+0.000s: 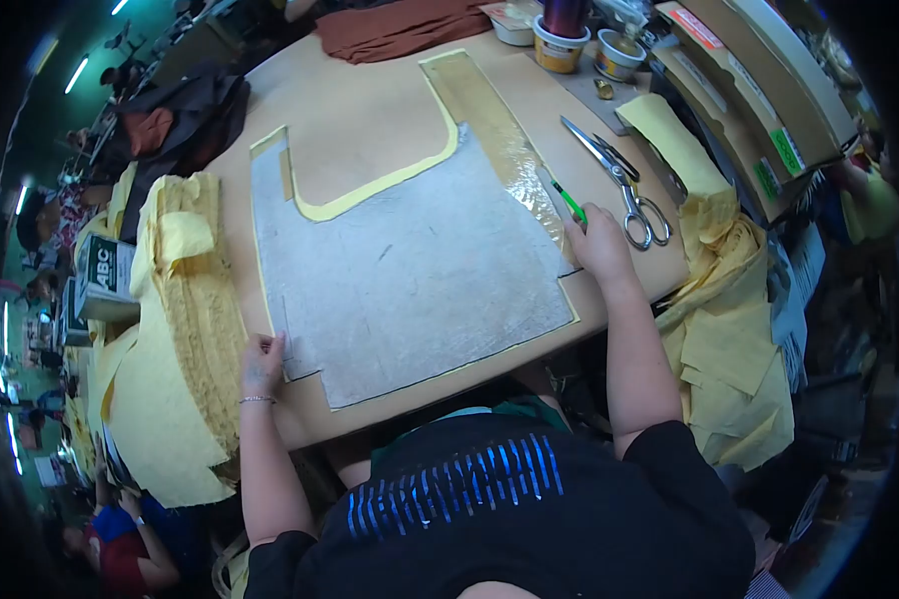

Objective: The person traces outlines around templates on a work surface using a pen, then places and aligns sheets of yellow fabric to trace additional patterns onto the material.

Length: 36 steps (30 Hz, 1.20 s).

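Note:
A large grey pattern piece (pixel 410 280) lies flat over yellow material (pixel 370 190), whose edge shows around it. At the lower left edge of the piece, my left hand (pixel 263 361) has its fingers pressed together on the border. My right hand (pixel 597 243) is closed around a green pen-like tool (pixel 569 200) by the right edge, over a shiny, tape-like strip (pixel 514 150). Two pairs of scissors lie just beyond this hand: a large silver pair (pixel 629 195) and a dark-handled one (pixel 617 157) partly under it.
Stacked yellow cloth (pixel 185 299) covers the table's left side; more yellow cloth (pixel 729 349) hangs at the right. Brown fabric (pixel 400 30), small tubs (pixel 557 50) and cardboard boxes (pixel 759 90) stand along the far side. A person in red (pixel 120 554) is at the lower left.

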{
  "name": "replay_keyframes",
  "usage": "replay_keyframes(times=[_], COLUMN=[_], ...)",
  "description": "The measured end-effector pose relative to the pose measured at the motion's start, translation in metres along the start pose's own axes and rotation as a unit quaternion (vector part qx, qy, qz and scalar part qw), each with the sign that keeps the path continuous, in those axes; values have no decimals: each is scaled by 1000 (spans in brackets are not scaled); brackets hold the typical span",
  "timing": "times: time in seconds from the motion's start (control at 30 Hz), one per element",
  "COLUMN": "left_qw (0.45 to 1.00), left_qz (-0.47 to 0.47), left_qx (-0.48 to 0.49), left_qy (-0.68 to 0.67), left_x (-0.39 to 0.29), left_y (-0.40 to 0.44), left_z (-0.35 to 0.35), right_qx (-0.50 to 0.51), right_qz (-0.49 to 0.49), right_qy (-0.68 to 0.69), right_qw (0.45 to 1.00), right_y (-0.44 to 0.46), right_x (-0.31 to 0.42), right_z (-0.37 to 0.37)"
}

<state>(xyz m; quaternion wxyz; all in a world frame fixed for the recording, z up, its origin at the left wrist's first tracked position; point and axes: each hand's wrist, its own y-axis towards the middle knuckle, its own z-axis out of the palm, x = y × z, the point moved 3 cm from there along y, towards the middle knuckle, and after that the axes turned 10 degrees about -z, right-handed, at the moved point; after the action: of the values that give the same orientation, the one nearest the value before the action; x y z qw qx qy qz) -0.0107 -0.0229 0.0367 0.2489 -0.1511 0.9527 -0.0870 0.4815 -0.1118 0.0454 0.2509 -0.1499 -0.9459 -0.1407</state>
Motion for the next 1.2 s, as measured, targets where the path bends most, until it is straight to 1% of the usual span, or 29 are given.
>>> replay_keyframes(times=[0.03, 0.1, 0.13, 0.23, 0.27, 0.3, 0.33, 0.43, 0.47, 0.57, 0.67, 0.77, 0.87, 0.97, 1.07, 1.17, 1.2], left_qw=[1000, 997, 996, 990, 969, 935, 889, 892, 887, 883, 897, 896, 893, 872, 836, 794, 814], left_qz=[9, 31, 21, -63, -76, -87, -97, -63, -66, -67, -57, -54, -65, -55, -25, -24, -19], left_qx=[-15, -39, -43, 31, 80, 127, 173, 183, 205, 194, 183, 170, 186, 199, 234, 247, 244], left_qy=[-22, -64, -75, -123, -222, -319, -412, -408, -410, -422, -399, -406, -404, -443, -495, -554, -527], left_x=[5, 7, 8, 23, 29, 31, 33, 31, 30, 33, 40, 40, 41, 39, 40, 20, 18], left_y=[-3, -13, -13, 1, 3, 3, 1, -14, -21, -25, -18, -15, -15, -18, -22, -42, -43], left_z=[1, 8, 11, 12, 12, 10, 11, 2, 0, 0, 3, 3, 2, -2, -2, -3, -1], right_qx=[10, 22, 27, 40, 34, 28, 23, 135, 167, 159, 151, 75, 71, 26, -26, -33, -39], right_qz=[9, 50, 73, 111, 84, 56, 28, 4, 14, 17, 14, 16, 28, -13, -34, -25, -24], right_qy=[-7, 33, 51, 196, 187, 178, 170, 78, 77, 38, 30, 9, 22, 112, 291, 318, 311], right_qw=[1000, 998, 996, 974, 978, 982, 985, 988, 983, 986, 988, 997, 997, 993, 956, 947, 949], right_y=[0, 2, 3, 5, 4, 0, -4, -17, -22, -28, -30, -36, -39, -41, -39, -30, -27], right_x=[1, -2, -5, -12, -11, -7, -4, 8, 13, 24, 32, 34, 34, 21, 19, 9, 3], right_z=[4, 5, 5, 5, 3, 1, -1, 2, 1, -1, 1, 8, 10, 14, 3, -21, -31])
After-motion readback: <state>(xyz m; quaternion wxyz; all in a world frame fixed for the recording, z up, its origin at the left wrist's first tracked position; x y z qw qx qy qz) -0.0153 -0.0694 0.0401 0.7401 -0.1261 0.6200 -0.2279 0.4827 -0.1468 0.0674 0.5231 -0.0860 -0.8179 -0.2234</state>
